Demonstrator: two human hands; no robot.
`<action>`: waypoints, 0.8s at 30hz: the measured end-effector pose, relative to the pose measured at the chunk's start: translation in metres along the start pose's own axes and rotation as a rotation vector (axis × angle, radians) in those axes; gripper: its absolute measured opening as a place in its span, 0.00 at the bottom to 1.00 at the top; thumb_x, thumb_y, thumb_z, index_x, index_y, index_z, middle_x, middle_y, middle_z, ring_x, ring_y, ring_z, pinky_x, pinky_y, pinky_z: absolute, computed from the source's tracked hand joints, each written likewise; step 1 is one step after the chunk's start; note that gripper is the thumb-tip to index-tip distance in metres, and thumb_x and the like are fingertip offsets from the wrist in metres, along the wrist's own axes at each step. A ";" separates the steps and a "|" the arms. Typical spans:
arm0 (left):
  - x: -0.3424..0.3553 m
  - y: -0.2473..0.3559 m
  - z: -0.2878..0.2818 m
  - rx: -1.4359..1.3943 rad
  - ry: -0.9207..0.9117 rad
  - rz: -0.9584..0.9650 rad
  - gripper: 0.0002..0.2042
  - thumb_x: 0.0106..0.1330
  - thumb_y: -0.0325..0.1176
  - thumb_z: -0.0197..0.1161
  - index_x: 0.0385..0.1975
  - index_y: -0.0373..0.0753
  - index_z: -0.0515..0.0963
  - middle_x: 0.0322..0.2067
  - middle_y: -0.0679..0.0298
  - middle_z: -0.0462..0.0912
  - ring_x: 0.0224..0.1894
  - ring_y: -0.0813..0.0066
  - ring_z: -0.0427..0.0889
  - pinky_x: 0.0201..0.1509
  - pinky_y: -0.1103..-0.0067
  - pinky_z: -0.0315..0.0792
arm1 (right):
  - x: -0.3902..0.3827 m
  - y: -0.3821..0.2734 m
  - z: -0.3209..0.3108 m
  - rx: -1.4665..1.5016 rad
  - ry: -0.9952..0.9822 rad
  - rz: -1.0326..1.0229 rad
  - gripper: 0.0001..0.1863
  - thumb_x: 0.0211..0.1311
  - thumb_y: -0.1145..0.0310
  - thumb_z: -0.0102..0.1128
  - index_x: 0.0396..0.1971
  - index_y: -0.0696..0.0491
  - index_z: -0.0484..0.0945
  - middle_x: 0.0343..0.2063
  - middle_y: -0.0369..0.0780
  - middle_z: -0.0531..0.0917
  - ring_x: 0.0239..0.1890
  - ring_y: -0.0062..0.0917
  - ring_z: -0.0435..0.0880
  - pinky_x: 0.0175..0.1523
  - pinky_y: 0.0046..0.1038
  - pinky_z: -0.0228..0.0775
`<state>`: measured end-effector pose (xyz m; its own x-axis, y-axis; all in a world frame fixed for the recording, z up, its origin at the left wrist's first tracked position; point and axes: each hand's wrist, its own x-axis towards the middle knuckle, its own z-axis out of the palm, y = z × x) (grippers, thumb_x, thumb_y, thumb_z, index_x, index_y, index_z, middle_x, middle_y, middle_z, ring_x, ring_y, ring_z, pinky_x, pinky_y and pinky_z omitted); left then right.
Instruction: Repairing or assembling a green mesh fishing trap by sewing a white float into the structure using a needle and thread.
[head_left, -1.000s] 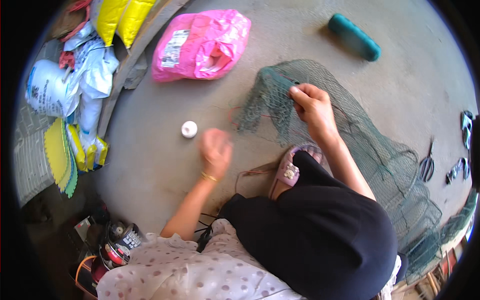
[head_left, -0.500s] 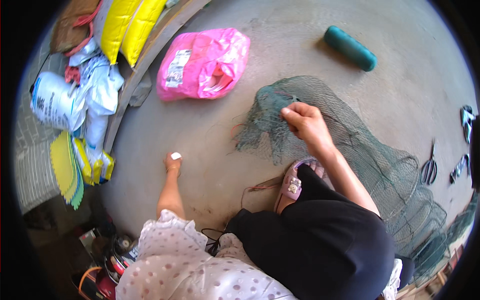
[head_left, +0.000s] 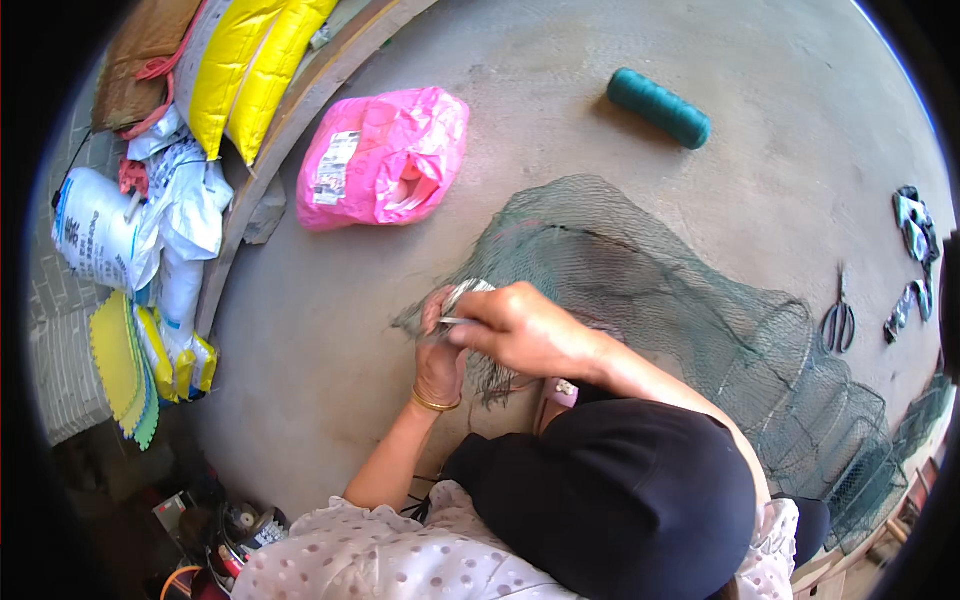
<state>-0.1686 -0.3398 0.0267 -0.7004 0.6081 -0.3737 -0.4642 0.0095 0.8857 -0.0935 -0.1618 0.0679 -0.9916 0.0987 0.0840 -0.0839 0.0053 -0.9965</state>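
My left hand (head_left: pixel 438 368), with a gold bracelet at its wrist, is closed beside the gathered end of a green mesh net (head_left: pixel 680 310). At its fingers shows a small white object (head_left: pixel 468 292) with dark mesh lines across it; its kind is unclear. My right hand (head_left: pixel 515 325) meets the left one, its fingers pinched on the net's end. A thin white strip (head_left: pixel 455 321) shows between the hands. What lies inside the fingers is partly hidden. The net spreads rightward over the floor, with hoops inside its far length.
A teal spool of twine (head_left: pixel 660 108) and a pink plastic bag (head_left: pixel 385 158) lie ahead on the floor. Black-handled scissors (head_left: pixel 840 322) are at right, near patterned cloth strips (head_left: pixel 915 235). Sacks (head_left: pixel 100 225) stand left by a wooden edge (head_left: pixel 250 190). My knee (head_left: pixel 620 480) is bent in front.
My left hand has come up and right from over the floor with the white object. My right hand has moved left and down to it, drawing the net's end along.
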 end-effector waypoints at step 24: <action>0.130 -0.010 0.076 0.367 -0.749 -0.106 0.26 0.66 0.45 0.58 0.60 0.37 0.64 0.52 0.60 0.72 0.54 0.71 0.73 0.60 0.72 0.68 | -0.025 0.028 -0.040 -0.713 0.693 0.151 0.21 0.50 0.72 0.64 0.47 0.49 0.72 0.23 0.43 0.81 0.23 0.38 0.82 0.26 0.38 0.73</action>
<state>-0.2135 -0.2007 -0.0097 -0.0583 0.9543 -0.2930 -0.2105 0.2752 0.9381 -0.0666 -0.1239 0.0380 -0.6920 0.7033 0.1626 0.3417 0.5176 -0.7845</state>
